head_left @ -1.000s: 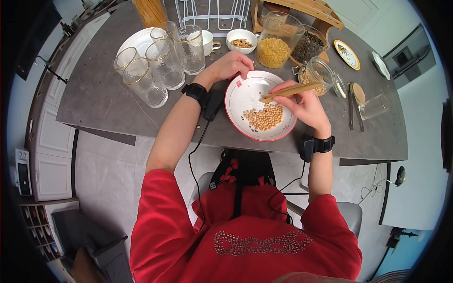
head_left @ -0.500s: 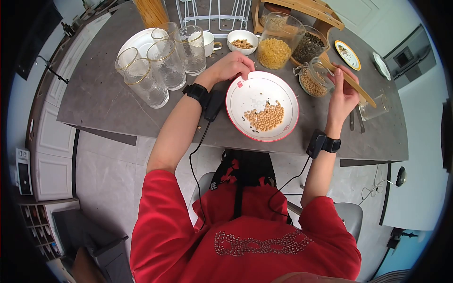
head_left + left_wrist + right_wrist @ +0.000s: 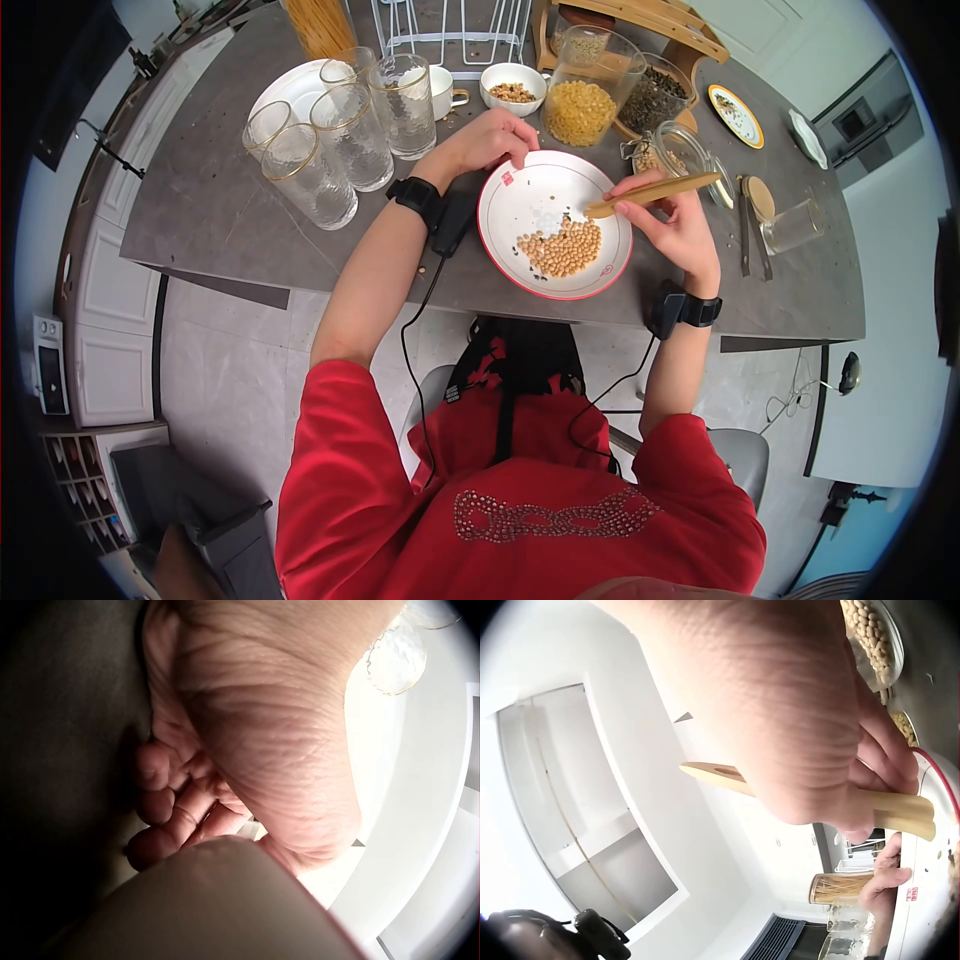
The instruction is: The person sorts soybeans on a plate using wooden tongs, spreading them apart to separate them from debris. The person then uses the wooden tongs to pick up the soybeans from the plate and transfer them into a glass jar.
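Note:
My left hand point(image 3: 490, 140) holds the far left rim of a white plate point(image 3: 510, 215) with a red edge, thumb at the rim; in the left wrist view its fingers point(image 3: 176, 832) curl close by the plate's underside. On the plate lie a heap of soybeans point(image 3: 565, 250), some whitish bits point(image 3: 545, 222) and a few dark seeds. With my right hand point(image 3: 680, 230) I grip wooden tongs point(image 3: 650, 192), their tips over the plate's right part, just above the soybeans. In the right wrist view the tips point(image 3: 915, 816) sit close together.
Right of the plate stands an open glass jar of soybeans point(image 3: 648, 160). Behind it are a jar of yellow pasta point(image 3: 578, 112) and a jar of dark seeds point(image 3: 652, 100). Several glasses point(image 3: 350, 140) stand left. A small bowl point(image 3: 513, 88), dark tongs point(image 3: 745, 235) and an overturned glass point(image 3: 795, 228) lie around.
The right hand with the wooden tongs swung from the plate out right beside the soybean jar, then came back over the plate. The left hand stayed at the rim.

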`<state>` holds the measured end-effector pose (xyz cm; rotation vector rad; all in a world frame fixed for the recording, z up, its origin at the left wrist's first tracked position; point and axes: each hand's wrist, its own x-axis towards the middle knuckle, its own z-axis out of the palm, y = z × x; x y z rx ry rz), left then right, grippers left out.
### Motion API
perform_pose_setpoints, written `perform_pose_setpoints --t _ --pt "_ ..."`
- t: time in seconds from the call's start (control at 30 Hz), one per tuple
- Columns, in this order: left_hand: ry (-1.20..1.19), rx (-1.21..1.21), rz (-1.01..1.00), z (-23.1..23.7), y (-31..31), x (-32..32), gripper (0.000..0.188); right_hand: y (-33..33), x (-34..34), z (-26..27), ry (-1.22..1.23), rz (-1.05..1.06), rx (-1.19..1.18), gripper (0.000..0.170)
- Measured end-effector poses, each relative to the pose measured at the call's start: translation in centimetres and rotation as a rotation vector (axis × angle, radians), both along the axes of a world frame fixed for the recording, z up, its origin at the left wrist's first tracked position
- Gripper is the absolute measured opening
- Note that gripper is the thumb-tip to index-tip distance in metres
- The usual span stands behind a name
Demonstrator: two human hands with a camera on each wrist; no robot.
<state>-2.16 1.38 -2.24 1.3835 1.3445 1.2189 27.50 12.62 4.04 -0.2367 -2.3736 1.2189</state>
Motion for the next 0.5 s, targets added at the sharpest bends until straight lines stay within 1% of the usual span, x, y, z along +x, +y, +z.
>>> perform_pose_setpoints --t 0.07,0.13,0.23,0.37,0.43,0.47,0.5 --pt "-0.010 -0.006 0.014 0.1 -0.2 -0.1 0.020 -0.3 -0.1 0.3 0.000 0.021 0.032 0.015" --pt "0.011 0.019 -0.018 0.1 -0.1 -0.1 0.020 -0.4 -0.1 0.5 -0.035 0.034 0.112 0.015" --pt "0.004 -0.020 0.004 0.1 -0.1 -0.1 0.020 -0.7 -0.3 0.8 -0.073 0.015 0.123 0.015" --pt "0.002 -0.012 -0.001 0.0 0.0 -0.1 0.020 -0.3 -0.1 0.4 -0.049 -0.011 0.147 0.015" --pt "-0.006 0.007 0.002 0.0 -0.1 0.0 0.021 0.5 0.3 -0.1 0.098 -0.147 0.091 0.015" --pt "-0.007 0.008 0.002 0.0 -0.1 0.1 0.021 1.1 0.4 -0.2 0.098 -0.147 0.092 0.015" --pt "-0.005 0.005 -0.001 0.0 -0.1 0.0 0.021 1.8 0.4 -0.2 0.321 -0.299 0.084 0.016"
